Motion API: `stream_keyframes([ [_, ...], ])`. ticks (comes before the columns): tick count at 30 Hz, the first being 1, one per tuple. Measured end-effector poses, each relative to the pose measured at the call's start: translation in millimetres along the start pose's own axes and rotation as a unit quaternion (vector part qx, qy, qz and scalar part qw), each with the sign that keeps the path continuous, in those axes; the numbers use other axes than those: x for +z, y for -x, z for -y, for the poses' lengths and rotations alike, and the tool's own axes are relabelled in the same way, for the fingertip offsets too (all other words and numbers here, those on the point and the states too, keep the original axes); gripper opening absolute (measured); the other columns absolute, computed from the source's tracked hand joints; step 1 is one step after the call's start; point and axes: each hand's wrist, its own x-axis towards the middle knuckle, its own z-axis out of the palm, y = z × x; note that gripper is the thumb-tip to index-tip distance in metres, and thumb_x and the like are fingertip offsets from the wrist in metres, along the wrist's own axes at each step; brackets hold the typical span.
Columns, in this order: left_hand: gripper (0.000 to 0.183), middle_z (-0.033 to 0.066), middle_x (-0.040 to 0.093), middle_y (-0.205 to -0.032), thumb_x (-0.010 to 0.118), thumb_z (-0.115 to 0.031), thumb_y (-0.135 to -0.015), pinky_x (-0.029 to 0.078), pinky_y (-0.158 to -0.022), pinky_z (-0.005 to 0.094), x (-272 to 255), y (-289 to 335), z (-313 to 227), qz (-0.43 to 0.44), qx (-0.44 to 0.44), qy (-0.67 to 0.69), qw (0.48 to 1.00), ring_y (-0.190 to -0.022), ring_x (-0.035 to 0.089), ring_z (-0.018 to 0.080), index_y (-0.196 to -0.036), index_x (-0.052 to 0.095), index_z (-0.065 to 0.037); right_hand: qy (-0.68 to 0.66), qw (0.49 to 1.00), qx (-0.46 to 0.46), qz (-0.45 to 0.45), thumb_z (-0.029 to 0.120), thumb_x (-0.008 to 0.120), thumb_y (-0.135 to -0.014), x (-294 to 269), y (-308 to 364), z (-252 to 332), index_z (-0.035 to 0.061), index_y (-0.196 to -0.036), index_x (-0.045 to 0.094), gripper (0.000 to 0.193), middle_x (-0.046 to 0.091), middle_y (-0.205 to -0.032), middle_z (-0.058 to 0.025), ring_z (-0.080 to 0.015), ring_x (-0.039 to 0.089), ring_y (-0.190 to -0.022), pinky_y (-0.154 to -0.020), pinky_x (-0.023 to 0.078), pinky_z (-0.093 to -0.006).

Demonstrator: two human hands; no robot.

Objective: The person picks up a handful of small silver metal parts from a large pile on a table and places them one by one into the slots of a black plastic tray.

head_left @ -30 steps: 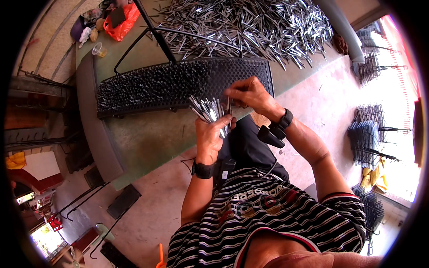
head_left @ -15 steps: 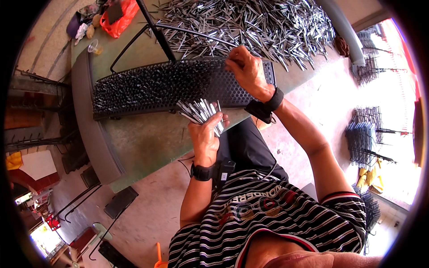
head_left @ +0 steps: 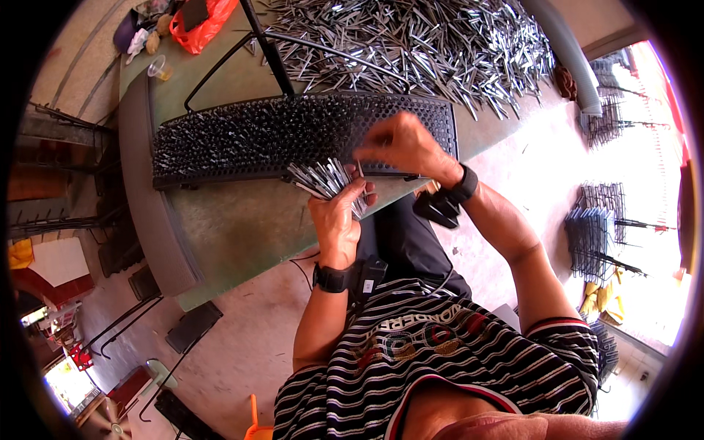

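A bundle of thin silvery metal strips [head_left: 320, 178] fans out of my left hand [head_left: 339, 213], which is closed round it just in front of the black perforated panel [head_left: 422, 126]. Many small strips stand upright in the panel's holes on its left and middle parts; bare holes show towards its right end. My right hand [head_left: 412, 150], smeared by motion, hovers over the panel's front right part. Its fingertips point left, close to the top of the bundle. Whether they pinch a strip is too blurred to see.
A large heap of loose metal strips [head_left: 411, 44] covers the table's far side. A black metal frame [head_left: 273, 62] rises behind the panel. On the green table [head_left: 227, 242], a plastic cup [head_left: 158, 68] and a red bag [head_left: 202, 26] sit far left. Stacked black racks [head_left: 590, 231] stand at right.
My right hand has come down and nearer me from over the panel's right part, to beside the bundle. My left hand keeps its hold on the strips. The view has shifted slightly.
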Motion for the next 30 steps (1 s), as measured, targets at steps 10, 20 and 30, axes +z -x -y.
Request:
stream_keyframes([
  [10, 0.03, 0.0097, 0.062, -0.091, 0.064, 0.008, -0.074, 0.056, -0.057, 0.0363, -0.1, 2.4, 3.1, 0.024, 0.027, -0.012, 0.999, -0.07, 0.064, 0.0234, -0.103, 0.057, 0.001, -0.114, 0.958, 0.023, -0.261, 0.004, 0.057, -0.084, 10.7, -8.8, -7.2, -0.0011, -0.097, 0.054, 0.014, 0.066, -0.075, -0.0138, -0.0186, 0.067, -0.062, -0.055, 0.051, -0.028],
  [20, 0.026, 0.0106, 0.063, -0.09, 0.062, 0.008, -0.074, 0.056, -0.056, 0.0373, -5.9, -0.9, 0.2, 0.005, 0.02, -0.023, 1.0, -0.069, 0.064, 0.025, -0.099, 0.057, 0.001, 0.146, 0.968, -0.09, -0.183, 0.008, 0.06, -0.082, 15.0, -19.0, -32.4, 0.0019, -0.086, 0.056, 0.008, 0.063, -0.073, -0.0131, -0.0307, 0.063, -0.063, -0.054, 0.048, -0.0354],
  [30, 0.023, 0.0087, 0.063, -0.086, 0.064, 0.007, -0.075, 0.055, -0.056, 0.0373, -3.2, -4.2, 3.2, 0.009, 0.015, -0.015, 1.0, -0.069, 0.064, 0.0246, -0.096, 0.059, -0.001, -0.089, 0.994, 0.06, 0.021, 0.009, 0.065, -0.078, 12.9, 10.4, 2.9, -0.0013, -0.086, 0.064, 0.012, 0.064, -0.065, -0.0072, -0.01, 0.061, -0.06, -0.053, 0.047, -0.0255],
])
